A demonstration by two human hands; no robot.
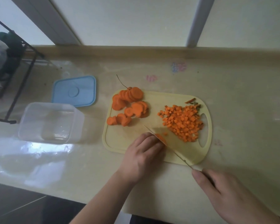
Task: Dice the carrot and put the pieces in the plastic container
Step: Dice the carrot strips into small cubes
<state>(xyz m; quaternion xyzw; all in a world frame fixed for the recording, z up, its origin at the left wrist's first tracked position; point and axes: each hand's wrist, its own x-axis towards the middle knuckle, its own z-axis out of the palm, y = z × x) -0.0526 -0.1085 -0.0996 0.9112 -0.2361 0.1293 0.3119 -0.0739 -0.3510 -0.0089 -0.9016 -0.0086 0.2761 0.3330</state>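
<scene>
Nearest the camera, the right hand (229, 194) grasps the knife (171, 150) while the left hand (143, 155) pins a carrot piece (160, 137) on the cutting board (120, 143). Beyond, diced cubes (182, 122) are piled and slices (128, 104) await; the plastic container (50, 122) sits empty on the surface, so roughly half remains.

One cutting board (120, 143) lies on one counter (241, 94). One clear plastic container (50, 123) and one blue lid (74, 91) sit beside it. One knife (176, 152) is in view, and two hands, the left hand (144, 152) and the right hand (229, 193). Carrot rounds (128, 104) form three loose clusters, too overlapped to count. One heap of carrot dice (183, 122) holds too many pieces to count. One black wire rack (14, 62) stands at the far left.
</scene>
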